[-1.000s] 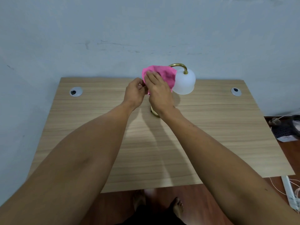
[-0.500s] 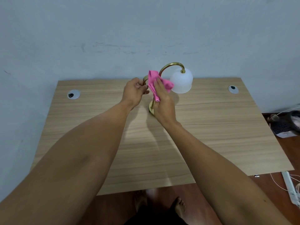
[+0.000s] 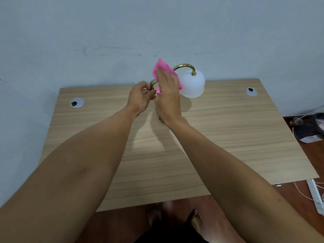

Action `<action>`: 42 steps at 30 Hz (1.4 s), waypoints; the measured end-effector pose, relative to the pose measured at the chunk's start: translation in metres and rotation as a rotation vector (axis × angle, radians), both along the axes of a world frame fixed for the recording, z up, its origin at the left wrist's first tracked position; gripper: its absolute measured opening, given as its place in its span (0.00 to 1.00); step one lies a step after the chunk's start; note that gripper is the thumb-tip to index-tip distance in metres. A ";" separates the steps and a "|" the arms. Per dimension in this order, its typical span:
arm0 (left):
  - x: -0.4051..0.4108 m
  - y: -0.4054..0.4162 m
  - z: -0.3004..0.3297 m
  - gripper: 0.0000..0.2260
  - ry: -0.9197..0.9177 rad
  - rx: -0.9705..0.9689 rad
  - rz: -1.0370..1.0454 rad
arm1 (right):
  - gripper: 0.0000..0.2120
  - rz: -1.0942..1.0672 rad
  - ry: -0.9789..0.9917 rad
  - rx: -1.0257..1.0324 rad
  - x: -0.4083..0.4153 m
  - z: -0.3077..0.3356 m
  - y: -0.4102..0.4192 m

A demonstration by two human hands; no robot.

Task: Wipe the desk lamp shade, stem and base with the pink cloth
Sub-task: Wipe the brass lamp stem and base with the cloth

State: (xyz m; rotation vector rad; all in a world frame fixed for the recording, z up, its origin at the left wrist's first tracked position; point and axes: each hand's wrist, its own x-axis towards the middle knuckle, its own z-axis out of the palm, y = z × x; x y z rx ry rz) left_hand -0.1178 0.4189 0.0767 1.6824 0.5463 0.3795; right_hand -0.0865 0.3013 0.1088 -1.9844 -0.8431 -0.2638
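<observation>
A desk lamp stands at the back middle of the wooden desk (image 3: 228, 137). Its white frosted shade (image 3: 192, 85) hangs from a curved brass stem (image 3: 185, 66). My right hand (image 3: 168, 97) presses the pink cloth (image 3: 162, 69) against the stem, left of the shade. My left hand (image 3: 140, 98) grips a small brass loop (image 3: 152, 83) on the lamp's left side. The base is almost wholly hidden behind my right wrist.
Two round cable grommets sit in the desk, one at the left (image 3: 77, 103) and one at the right (image 3: 251, 91). A grey wall rises just behind the desk. A dark basket (image 3: 308, 130) and a white power strip (image 3: 315, 197) lie on the floor at the right.
My right hand slid the cloth down the stem, then back up to its upper part. My left hand kept its hold on the lamp.
</observation>
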 end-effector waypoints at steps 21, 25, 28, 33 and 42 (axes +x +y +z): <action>0.004 0.004 -0.005 0.09 0.052 -0.051 0.017 | 0.20 -0.505 0.345 0.553 0.039 0.080 -0.046; 0.005 0.002 -0.003 0.10 0.055 -0.038 0.030 | 0.21 -0.303 0.234 0.091 0.043 0.055 -0.028; 0.004 0.000 0.000 0.09 0.047 -0.029 0.038 | 0.21 -0.256 -0.037 -0.155 0.041 0.041 -0.019; 0.003 -0.002 0.001 0.13 0.013 -0.045 0.025 | 0.24 -0.026 -0.386 -0.488 0.037 0.010 -0.019; 0.006 0.003 -0.003 0.11 0.069 0.031 0.010 | 0.27 -0.300 0.113 0.005 0.041 0.033 -0.010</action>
